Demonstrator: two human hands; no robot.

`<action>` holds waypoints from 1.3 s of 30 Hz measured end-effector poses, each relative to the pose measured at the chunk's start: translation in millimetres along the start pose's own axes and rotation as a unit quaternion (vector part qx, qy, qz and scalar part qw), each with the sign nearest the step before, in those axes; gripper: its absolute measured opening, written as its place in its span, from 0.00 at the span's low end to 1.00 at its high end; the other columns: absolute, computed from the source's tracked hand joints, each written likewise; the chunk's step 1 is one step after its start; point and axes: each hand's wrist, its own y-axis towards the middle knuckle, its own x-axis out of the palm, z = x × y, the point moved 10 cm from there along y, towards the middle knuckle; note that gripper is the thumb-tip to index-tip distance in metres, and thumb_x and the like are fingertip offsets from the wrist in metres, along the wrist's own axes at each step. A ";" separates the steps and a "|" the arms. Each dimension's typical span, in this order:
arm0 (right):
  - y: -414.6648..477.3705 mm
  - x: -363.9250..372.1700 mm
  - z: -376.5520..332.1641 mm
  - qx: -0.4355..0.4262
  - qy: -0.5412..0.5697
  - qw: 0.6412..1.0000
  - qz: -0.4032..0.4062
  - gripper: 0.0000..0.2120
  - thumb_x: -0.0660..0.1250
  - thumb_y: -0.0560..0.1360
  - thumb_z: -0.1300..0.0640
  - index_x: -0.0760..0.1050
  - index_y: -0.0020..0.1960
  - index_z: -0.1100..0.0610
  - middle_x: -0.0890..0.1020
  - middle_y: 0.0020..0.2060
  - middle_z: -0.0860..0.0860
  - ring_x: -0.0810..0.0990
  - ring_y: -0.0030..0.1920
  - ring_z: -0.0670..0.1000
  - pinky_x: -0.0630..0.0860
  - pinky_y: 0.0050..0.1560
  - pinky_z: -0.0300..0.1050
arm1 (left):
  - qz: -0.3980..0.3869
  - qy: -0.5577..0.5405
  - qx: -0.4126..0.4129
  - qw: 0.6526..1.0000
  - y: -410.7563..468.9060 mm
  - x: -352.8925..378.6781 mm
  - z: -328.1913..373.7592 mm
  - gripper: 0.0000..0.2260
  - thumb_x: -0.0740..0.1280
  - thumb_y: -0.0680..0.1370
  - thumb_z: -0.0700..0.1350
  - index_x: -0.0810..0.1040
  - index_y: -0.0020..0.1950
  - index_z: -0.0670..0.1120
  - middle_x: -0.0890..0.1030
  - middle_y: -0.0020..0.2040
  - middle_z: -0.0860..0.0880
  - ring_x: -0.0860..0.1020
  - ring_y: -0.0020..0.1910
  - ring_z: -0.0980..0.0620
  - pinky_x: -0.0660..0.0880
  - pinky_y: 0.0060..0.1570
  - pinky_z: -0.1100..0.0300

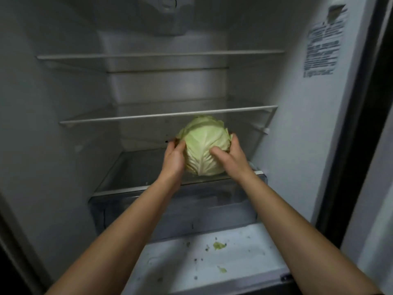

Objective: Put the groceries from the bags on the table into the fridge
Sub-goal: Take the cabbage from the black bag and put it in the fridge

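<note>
— Dim fridge (pixel 297 128) all round you, shelves bare. What have you got?

— Both my hands are cupped round a cabbage (pixel 205 147). My left hand (pixel 174 158) presses its left flank, fingers wrapped behind; my right hand (pixel 230 154) grips the other side, thumb laid across the front leaf. It sits low, at the front of the bottom glass shelf (pixel 131 167), just under the middle shelf (pixel 127 119). I cannot tell whether it already rests on the glass.

— What might go wrong?

— It is round, so I judge it could roll forward off the lip if I let go too near the edge. The loose outer leaves are thin and could tear or catch on the shelf rim above.

— And the feel of things?

— Pale green, waxy leaves with a thick white rib fanning out; a firm, heavy ball. Glass shelves are smooth and slippery. Below is a clear plastic drawer (pixel 170 211), and green leaf scraps (pixel 219 245) lie on the white ledge (pixel 244 262) in front.
</note>
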 end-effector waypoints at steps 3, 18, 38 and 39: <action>35.7 3.7 19.5 0.016 -0.017 1.000 -0.010 0.45 0.77 0.61 0.50 0.61 0.72 0.59 0.79 0.57 0.48 0.79 0.59 0.49 0.75 0.61 0.44 | -0.007 -0.001 -0.020 1.000 38.3 9.5 -15.6 0.12 0.60 0.82 0.47 0.75 0.64 0.50 0.81 0.60 0.47 0.80 0.59 0.46 0.74 0.64 0.40; 129.5 -6.4 79.0 -0.032 -0.119 0.992 0.025 0.64 0.88 0.53 0.57 0.53 0.79 0.54 0.68 0.71 0.49 0.69 0.70 0.49 0.69 0.69 0.43 | -0.091 -0.041 -0.065 0.993 145.6 69.0 -68.3 0.12 0.56 0.82 0.49 0.78 0.56 0.50 0.82 0.55 0.49 0.80 0.55 0.49 0.75 0.63 0.44; 153.8 -9.8 105.8 -0.012 -0.308 0.950 0.040 0.65 0.81 0.61 0.38 0.40 0.82 0.50 0.57 0.80 0.55 0.57 0.79 0.57 0.62 0.75 0.51 | -0.168 0.107 0.006 0.980 185.2 75.3 -102.0 0.24 0.58 0.82 0.58 0.55 0.77 0.67 0.67 0.76 0.56 0.70 0.71 0.53 0.65 0.73 0.48; 150.7 -9.4 104.1 -0.006 -0.320 0.947 0.041 0.65 0.80 0.61 0.38 0.40 0.82 0.50 0.57 0.80 0.56 0.57 0.78 0.57 0.62 0.75 0.51 | -0.166 0.114 0.016 0.979 185.2 75.3 -99.9 0.23 0.56 0.84 0.56 0.54 0.78 0.64 0.67 0.76 0.55 0.69 0.71 0.52 0.65 0.73 0.48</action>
